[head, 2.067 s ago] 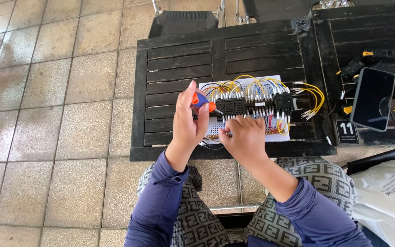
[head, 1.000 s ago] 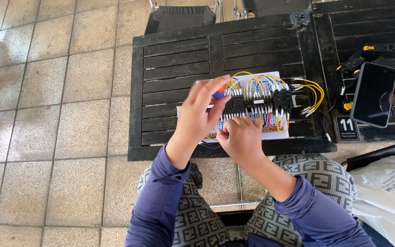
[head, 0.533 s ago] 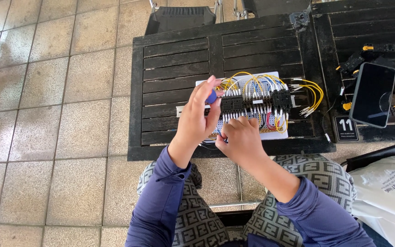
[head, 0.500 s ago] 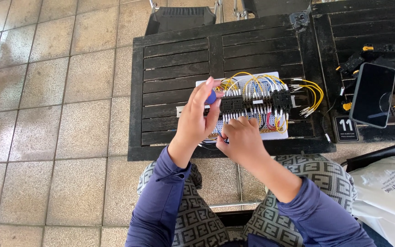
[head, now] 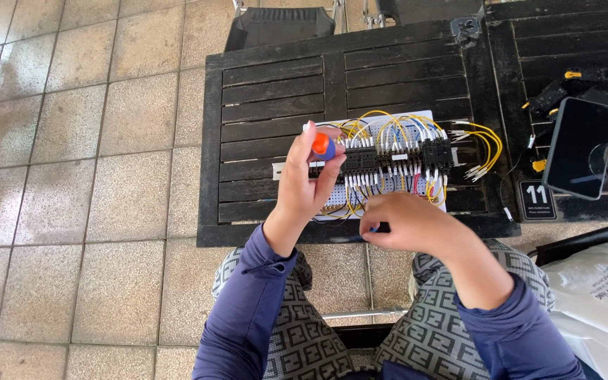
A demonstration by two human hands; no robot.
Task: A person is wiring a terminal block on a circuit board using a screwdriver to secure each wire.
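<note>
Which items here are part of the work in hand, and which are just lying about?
In use:
left hand holding an orange-and-blue-handled screwdriver
right hand pinching a blue wire
wired terminal board with yellow wires

Lying about:
black phone
numbered black tag
white plastic bag

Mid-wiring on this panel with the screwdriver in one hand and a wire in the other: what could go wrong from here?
1. The left hand holds the orange-capped screwdriver amid dense yellow wires; a slip might snag or loosen one.
2. The wiring board lies loose on the slatted table, near its front edge; pressing down could shift it.
3. The right hand pinches a thin wire off the table edge; if dropped, it likely falls to the floor.
</note>
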